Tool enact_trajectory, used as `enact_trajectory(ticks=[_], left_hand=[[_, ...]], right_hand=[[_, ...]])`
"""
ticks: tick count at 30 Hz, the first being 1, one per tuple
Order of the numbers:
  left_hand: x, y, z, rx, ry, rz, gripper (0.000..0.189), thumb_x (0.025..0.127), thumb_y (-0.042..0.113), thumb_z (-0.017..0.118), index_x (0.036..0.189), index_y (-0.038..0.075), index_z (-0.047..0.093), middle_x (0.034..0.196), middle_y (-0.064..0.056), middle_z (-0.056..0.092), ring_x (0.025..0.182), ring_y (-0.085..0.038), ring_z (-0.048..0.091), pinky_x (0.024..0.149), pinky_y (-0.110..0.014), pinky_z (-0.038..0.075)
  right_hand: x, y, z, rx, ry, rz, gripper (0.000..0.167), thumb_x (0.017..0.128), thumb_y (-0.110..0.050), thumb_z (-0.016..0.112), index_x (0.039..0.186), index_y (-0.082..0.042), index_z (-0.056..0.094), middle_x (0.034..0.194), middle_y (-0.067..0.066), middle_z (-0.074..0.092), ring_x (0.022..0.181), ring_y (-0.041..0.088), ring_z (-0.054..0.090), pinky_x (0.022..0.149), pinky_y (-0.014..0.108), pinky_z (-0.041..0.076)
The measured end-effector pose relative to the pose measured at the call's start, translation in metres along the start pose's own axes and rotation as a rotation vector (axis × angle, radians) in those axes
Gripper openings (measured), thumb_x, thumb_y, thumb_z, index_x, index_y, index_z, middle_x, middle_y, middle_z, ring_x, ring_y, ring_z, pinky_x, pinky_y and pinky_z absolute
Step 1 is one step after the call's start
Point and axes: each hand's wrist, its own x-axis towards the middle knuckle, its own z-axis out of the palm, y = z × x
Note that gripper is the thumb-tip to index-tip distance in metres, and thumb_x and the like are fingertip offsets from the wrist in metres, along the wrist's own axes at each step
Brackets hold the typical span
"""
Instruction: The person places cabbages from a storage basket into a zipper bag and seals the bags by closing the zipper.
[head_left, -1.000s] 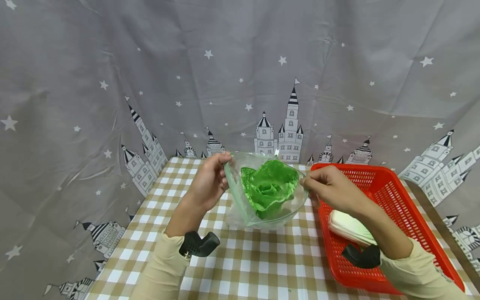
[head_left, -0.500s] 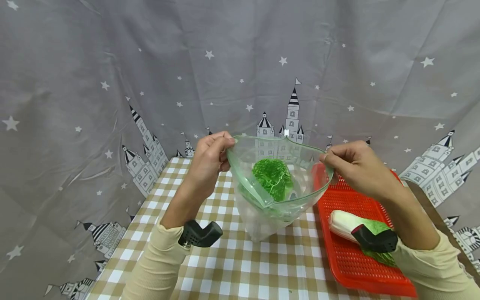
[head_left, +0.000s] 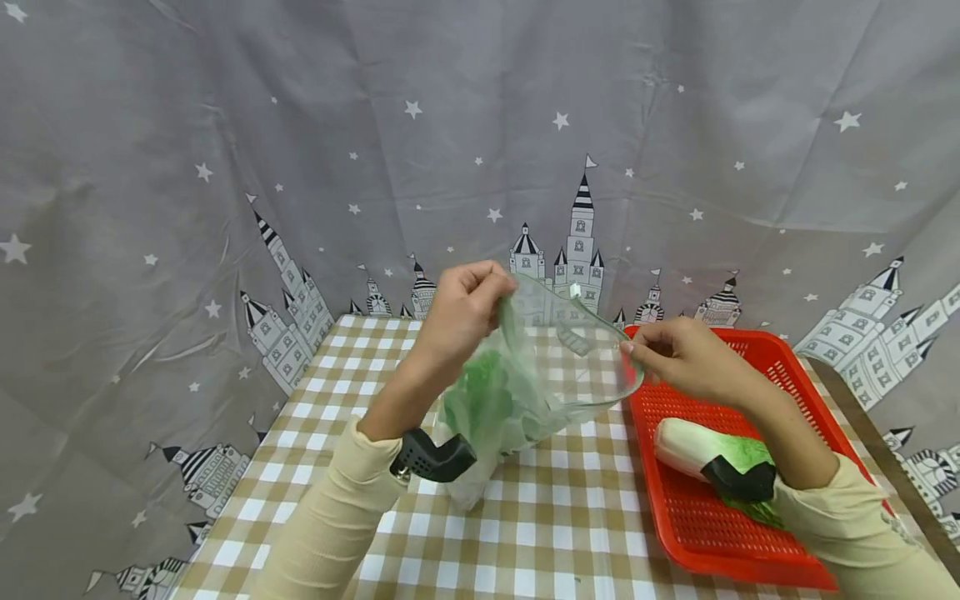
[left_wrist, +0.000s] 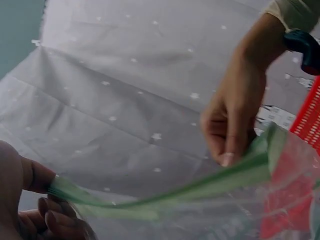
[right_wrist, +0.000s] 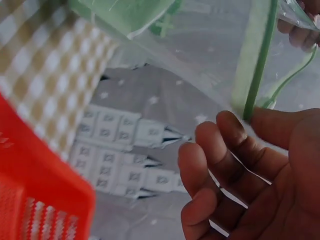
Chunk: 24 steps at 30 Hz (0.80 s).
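A clear zip bag (head_left: 577,367) with a green-edged mouth hangs between both hands, its mouth spread. The left hand (head_left: 467,308) pinches one side of the rim, and the right hand (head_left: 686,358) pinches the other corner between thumb and forefinger. Inside the bag, low on the left, lies a green leafy cabbage (head_left: 480,392), seen through the plastic and partly behind the left wrist. A white slider sits on the far rim. In the right wrist view the right hand's other fingers (right_wrist: 210,145) are loosely bent away from the green zip strip (right_wrist: 260,60).
A red perforated basket (head_left: 671,533) stands at the right of the table, under the right forearm. In it lies a Chinese cabbage (head_left: 686,446) with a white base and green leaves. A checked cloth (head_left: 525,533) covers the table; a grey printed curtain (head_left: 450,67) hangs behind.
The bag rose and its mouth spread, then the left hand moved right and the bag tilted. The cabbage slid to the bag's lower left. The right hand went up, then down.
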Motion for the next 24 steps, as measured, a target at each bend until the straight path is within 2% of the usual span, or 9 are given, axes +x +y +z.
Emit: enact_trajectory(ticks=[3,5,8,10,13,15,17,20,24], left_hand=[[0.007,-0.014,0.014,0.032,-0.045,-0.071,0.032,0.093,0.001,0.051,0.062,0.008,0.045,0.057,0.002,0.034,0.049,-0.011,0.029,0.046,-0.022,0.025],[0.011,-0.023,0.022,0.025,-0.057,-0.091,0.034,0.093,0.001,0.051,0.061,0.008,0.043,0.056,0.002,0.032,0.048,-0.011,0.027,0.046,-0.022,0.024],[0.017,-0.031,0.033,0.014,-0.059,-0.098,0.033,0.093,0.002,0.052,0.061,0.008,0.044,0.055,0.003,0.031,0.046,-0.01,0.026,0.045,-0.022,0.022],[0.02,-0.035,0.039,0.02,-0.065,-0.108,0.031,0.093,0.004,0.052,0.062,0.008,0.046,0.054,0.004,0.031,0.045,-0.008,0.026,0.044,-0.022,0.022],[0.023,-0.04,0.046,0.032,-0.071,-0.134,0.03,0.093,0.006,0.053,0.064,0.008,0.049,0.053,0.004,0.034,0.045,-0.007,0.029,0.044,-0.021,0.025],[0.024,-0.042,0.049,0.039,-0.066,-0.148,0.029,0.093,0.007,0.053,0.064,0.008,0.05,0.053,0.004,0.034,0.045,-0.007,0.03,0.044,-0.021,0.026],[0.025,-0.044,0.051,0.039,-0.062,-0.158,0.029,0.094,0.007,0.054,0.064,0.008,0.05,0.053,0.004,0.033,0.044,-0.006,0.03,0.044,-0.021,0.027],[0.026,-0.047,0.052,0.036,-0.058,-0.164,0.029,0.093,0.008,0.054,0.064,0.008,0.05,0.052,0.005,0.032,0.044,-0.006,0.029,0.043,-0.021,0.026],[0.027,-0.05,0.053,0.027,-0.058,-0.173,0.029,0.093,0.008,0.054,0.065,0.008,0.05,0.052,0.005,0.033,0.044,-0.006,0.029,0.043,-0.021,0.026]], right_hand=[[-0.008,0.016,0.007,-0.032,-0.018,0.04,0.03,0.1,-0.024,0.059,0.071,-0.016,0.06,0.06,-0.005,0.051,0.054,0.011,0.048,0.053,0.028,0.041],[-0.018,0.028,0.006,-0.022,-0.022,0.077,0.028,0.101,-0.024,0.057,0.074,-0.015,0.062,0.063,-0.004,0.054,0.058,0.013,0.052,0.055,0.028,0.044],[-0.041,0.055,0.005,-0.051,-0.055,0.124,0.021,0.099,-0.025,0.059,0.083,-0.013,0.066,0.072,-0.005,0.06,0.068,0.016,0.059,0.062,0.032,0.049],[-0.061,0.077,0.006,-0.096,-0.112,0.161,0.018,0.095,-0.028,0.066,0.094,-0.009,0.068,0.084,-0.001,0.066,0.079,0.022,0.064,0.069,0.038,0.052],[-0.089,0.108,0.011,-0.16,-0.24,0.208,0.047,0.083,-0.034,0.078,0.114,-0.002,0.064,0.105,0.009,0.067,0.096,0.032,0.063,0.079,0.048,0.051],[-0.103,0.121,0.015,-0.153,-0.3,0.24,0.066,0.077,-0.036,0.083,0.125,0.002,0.057,0.112,0.015,0.063,0.097,0.034,0.06,0.079,0.049,0.05],[-0.112,0.129,0.019,-0.14,-0.326,0.256,0.079,0.073,-0.034,0.086,0.132,0.005,0.05,0.114,0.017,0.06,0.095,0.031,0.057,0.078,0.046,0.048],[-0.118,0.134,0.021,-0.15,-0.321,0.278,0.088,0.07,-0.03,0.088,0.136,0.006,0.043,0.113,0.018,0.059,0.093,0.028,0.055,0.078,0.047,0.047],[-0.116,0.135,0.021,-0.189,-0.347,0.337,0.086,0.069,-0.026,0.089,0.135,0.005,0.045,0.11,0.018,0.06,0.095,0.033,0.057,0.081,0.053,0.047]])
